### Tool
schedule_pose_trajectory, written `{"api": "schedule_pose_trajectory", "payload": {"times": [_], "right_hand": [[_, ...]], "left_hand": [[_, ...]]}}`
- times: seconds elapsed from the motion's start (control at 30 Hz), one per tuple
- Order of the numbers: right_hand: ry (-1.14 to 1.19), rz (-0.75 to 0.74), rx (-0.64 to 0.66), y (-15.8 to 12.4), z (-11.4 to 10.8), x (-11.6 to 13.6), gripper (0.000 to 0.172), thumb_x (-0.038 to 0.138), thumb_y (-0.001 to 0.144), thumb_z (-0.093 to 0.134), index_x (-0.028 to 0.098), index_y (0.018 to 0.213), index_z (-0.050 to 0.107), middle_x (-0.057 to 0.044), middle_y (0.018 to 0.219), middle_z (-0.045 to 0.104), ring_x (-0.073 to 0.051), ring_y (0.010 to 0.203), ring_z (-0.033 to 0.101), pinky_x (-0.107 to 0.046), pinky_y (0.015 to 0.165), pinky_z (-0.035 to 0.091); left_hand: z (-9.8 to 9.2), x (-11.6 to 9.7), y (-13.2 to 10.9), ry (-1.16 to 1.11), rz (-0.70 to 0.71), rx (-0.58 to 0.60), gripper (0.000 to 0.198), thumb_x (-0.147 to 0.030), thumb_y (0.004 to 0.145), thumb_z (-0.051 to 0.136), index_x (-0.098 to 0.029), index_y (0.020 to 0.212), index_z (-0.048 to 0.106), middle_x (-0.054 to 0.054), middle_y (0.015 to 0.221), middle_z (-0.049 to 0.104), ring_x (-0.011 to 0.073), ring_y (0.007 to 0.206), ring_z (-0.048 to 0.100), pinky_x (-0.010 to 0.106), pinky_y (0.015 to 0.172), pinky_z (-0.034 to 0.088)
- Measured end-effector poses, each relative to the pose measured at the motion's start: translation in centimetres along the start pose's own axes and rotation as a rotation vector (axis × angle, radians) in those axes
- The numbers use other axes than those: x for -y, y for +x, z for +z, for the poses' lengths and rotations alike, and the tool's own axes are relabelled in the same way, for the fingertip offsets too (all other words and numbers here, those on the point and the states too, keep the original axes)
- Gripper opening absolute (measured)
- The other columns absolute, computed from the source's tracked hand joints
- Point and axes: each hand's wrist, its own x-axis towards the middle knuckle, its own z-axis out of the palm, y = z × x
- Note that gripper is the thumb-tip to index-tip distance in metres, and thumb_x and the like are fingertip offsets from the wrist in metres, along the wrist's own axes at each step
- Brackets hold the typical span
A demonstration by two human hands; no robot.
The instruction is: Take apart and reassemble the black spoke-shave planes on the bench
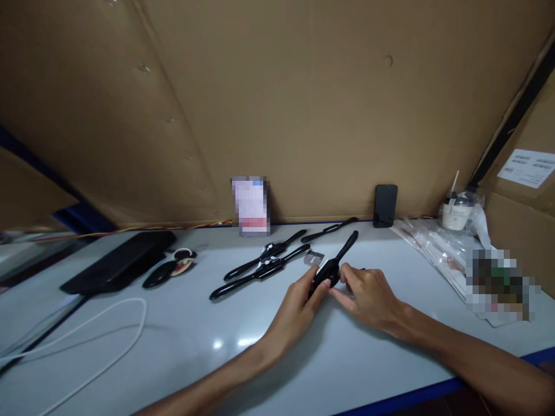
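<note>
My left hand (299,303) is closed around the middle of a black spokeshave (346,245), thumb on top of its body. One handle points up and away to the right; the other is hidden by my hand. My right hand (368,294) has its thumb and fingers bent against the right side of the same spokeshave's body; exactly what the fingertips pinch is hidden. Just beyond my left fingers lies a flat metal blade (313,257). To the left, two more spokeshaves (236,285) (243,269) lie side by side. Further back rests a black spokeshave body (327,230) with an open middle.
A lit phone (251,207) and a dark phone (385,206) lean against the cardboard wall (277,104). Plastic bags (433,248) and a cup (456,214) occupy the right. On the left are a black device (119,263), a black oval object (159,275) and a white cable (141,323).
</note>
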Motion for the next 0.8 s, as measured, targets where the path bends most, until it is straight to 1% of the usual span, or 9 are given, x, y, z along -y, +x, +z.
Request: {"api": "schedule_pose_trajectory", "payload": {"times": [0.13,0.2,0.27,0.33,0.4,0.53,0.63,0.73,0.8], "right_hand": [[0.072,-0.018,-0.086,0.8,-1.8,-2.0,0.024,0.044,0.095,0.064,0.02,0.101,0.064,-0.002,0.072,0.071,-0.018,0.061,0.062,-0.03,0.061,0.04],[0.112,0.113,-0.216,1.4,-2.9,-3.7,0.016,0.036,0.096,0.061,0.021,0.096,0.067,0.0,0.067,0.068,-0.016,0.059,0.06,-0.029,0.062,0.04],[0.131,0.225,-0.269,1.9,-3.5,-5.3,0.012,0.027,0.094,0.061,0.02,0.087,0.068,0.0,0.068,0.068,-0.017,0.062,0.06,-0.029,0.063,0.04],[0.154,0.252,-0.211,2.3,-3.3,-6.0,0.009,0.019,0.09,0.062,0.02,0.085,0.07,-0.001,0.076,0.071,-0.018,0.069,0.063,-0.029,0.067,0.043],[0.151,0.201,-0.113,2.4,-2.5,-5.6,0.01,0.016,0.09,0.064,0.02,0.092,0.073,-0.003,0.086,0.074,-0.019,0.08,0.066,-0.031,0.074,0.046],[0.043,0.014,0.017,2.4,-0.5,-3.0,0.014,0.027,0.097,0.065,0.019,0.104,0.074,-0.007,0.096,0.073,-0.024,0.096,0.062,-0.036,0.087,0.047],[0.039,0.001,0.068,2.7,0.2,-2.0,0.007,0.022,0.095,0.069,0.017,0.092,0.072,-0.007,0.091,0.07,-0.023,0.092,0.061,-0.036,0.086,0.047],[0.179,0.096,0.085,3.0,-0.1,-2.6,0.007,0.011,0.086,0.073,0.017,0.084,0.069,-0.004,0.082,0.069,-0.019,0.08,0.062,-0.032,0.077,0.047],[0.312,0.174,0.029,3.0,-0.7,-3.1,0.01,0.008,0.083,0.071,0.017,0.085,0.069,-0.002,0.076,0.069,-0.017,0.072,0.062,-0.03,0.072,0.047]], "left_hand": [[-0.5,-0.7,0.3,-0.189,-0.163,0.043,0.044,-0.06,0.081,0.073,-0.023,0.086,0.048,-0.012,0.056,0.033,0.0066,0.044,0.022,0.021,0.042,0.015],[-0.9,-1.1,0.5,-0.283,-0.228,0.016,0.047,-0.059,0.079,0.075,-0.025,0.084,0.043,-0.013,0.057,0.032,0.0054,0.043,0.02,0.02,0.041,0.012],[-1.2,-1.4,0.6,-0.349,-0.257,-0.024,0.048,-0.055,0.077,0.078,-0.025,0.082,0.04,-0.013,0.057,0.032,0.0048,0.043,0.02,0.019,0.04,0.011],[-1.3,-1.4,0.6,-0.383,-0.278,-0.039,0.048,-0.053,0.077,0.079,-0.025,0.082,0.04,-0.013,0.057,0.032,0.0046,0.044,0.021,0.019,0.04,0.011],[-1.2,-1.4,0.6,-0.386,-0.287,-0.028,0.048,-0.054,0.077,0.079,-0.025,0.082,0.04,-0.013,0.057,0.033,0.0046,0.043,0.02,0.019,0.039,0.011],[-0.8,-1.2,0.5,-0.339,-0.249,0.022,0.048,-0.057,0.077,0.077,-0.025,0.082,0.041,-0.013,0.056,0.034,0.0047,0.042,0.02,0.019,0.038,0.011],[-0.6,-1.3,0.5,-0.298,-0.239,0.047,0.048,-0.06,0.077,0.075,-0.025,0.082,0.042,-0.013,0.055,0.035,0.0051,0.041,0.022,0.02,0.038,0.011],[-0.6,-1.5,0.4,-0.265,-0.25,0.056,0.048,-0.061,0.077,0.074,-0.025,0.083,0.043,-0.013,0.056,0.035,0.0054,0.041,0.022,0.02,0.039,0.012],[-0.5,-1.4,0.3,-0.249,-0.249,0.063,0.048,-0.062,0.078,0.073,-0.025,0.084,0.044,-0.013,0.055,0.034,0.0056,0.042,0.023,0.02,0.041,0.014]]}}
